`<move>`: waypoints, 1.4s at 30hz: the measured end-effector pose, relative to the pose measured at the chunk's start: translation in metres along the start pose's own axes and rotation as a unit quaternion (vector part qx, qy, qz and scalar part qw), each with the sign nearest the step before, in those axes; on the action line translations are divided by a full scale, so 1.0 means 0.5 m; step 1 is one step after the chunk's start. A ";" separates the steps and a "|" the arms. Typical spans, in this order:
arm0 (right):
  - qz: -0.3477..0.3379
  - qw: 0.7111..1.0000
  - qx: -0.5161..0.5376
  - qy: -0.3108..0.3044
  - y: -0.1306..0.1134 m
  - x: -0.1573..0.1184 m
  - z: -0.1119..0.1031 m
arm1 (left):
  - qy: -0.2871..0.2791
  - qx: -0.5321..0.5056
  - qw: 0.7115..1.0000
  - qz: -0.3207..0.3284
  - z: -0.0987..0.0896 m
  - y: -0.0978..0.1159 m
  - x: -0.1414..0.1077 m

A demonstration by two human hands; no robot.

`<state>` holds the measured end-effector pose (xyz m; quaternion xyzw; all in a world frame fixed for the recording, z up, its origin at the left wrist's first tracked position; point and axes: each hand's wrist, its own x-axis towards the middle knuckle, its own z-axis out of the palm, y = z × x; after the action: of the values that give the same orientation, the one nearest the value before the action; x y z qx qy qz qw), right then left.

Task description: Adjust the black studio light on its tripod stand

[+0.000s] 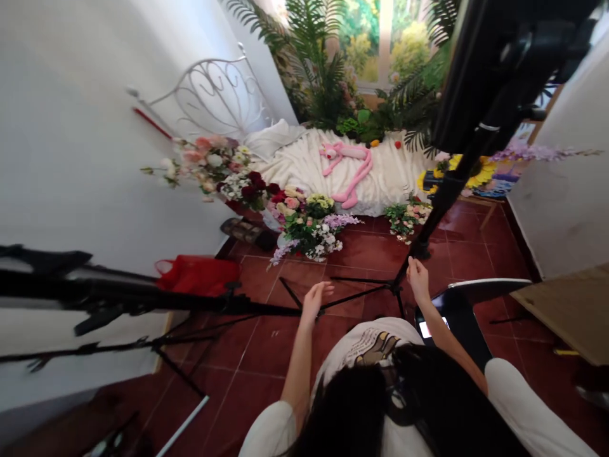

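Observation:
My left hand is raised in front of my body, its fingers loosely stretched to the right and no object visible in it. It appears close to the end of a black tripod leg, but I cannot tell whether they touch. My right hand is up beside the pole of a black stand, fingers curled together. Anything within those fingers is hidden. Below my right forearm, a dark chair seat carries a phone with a lit screen.
A bed with cream cloth bears a pink plush toy. Flower bunches stand before it. Another black stand crosses the left, near a red bag. A wooden board is at right.

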<state>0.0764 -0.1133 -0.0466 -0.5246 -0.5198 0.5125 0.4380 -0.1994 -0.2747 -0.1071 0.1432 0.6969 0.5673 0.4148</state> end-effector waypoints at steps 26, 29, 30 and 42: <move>-0.015 0.924 -0.079 -0.374 -0.065 -0.011 0.285 | 0.372 -0.127 0.851 0.349 -0.305 0.193 -0.003; -0.045 0.905 -0.090 -0.413 -0.087 -0.014 0.342 | 0.381 -0.137 0.845 0.349 -0.307 0.192 0.003; -0.062 0.895 -0.094 -0.432 -0.095 -0.017 0.366 | 0.380 -0.138 0.844 0.352 -0.306 0.193 0.004; -0.095 0.706 -0.208 -0.671 -0.188 -0.171 0.720 | 0.392 -0.125 0.838 0.359 -0.296 0.199 0.003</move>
<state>-0.2845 -0.2175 0.0210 -0.0686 -0.8169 0.5639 -0.1001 -0.3367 -0.3418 -0.0154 0.0961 0.6244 0.7671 -0.1115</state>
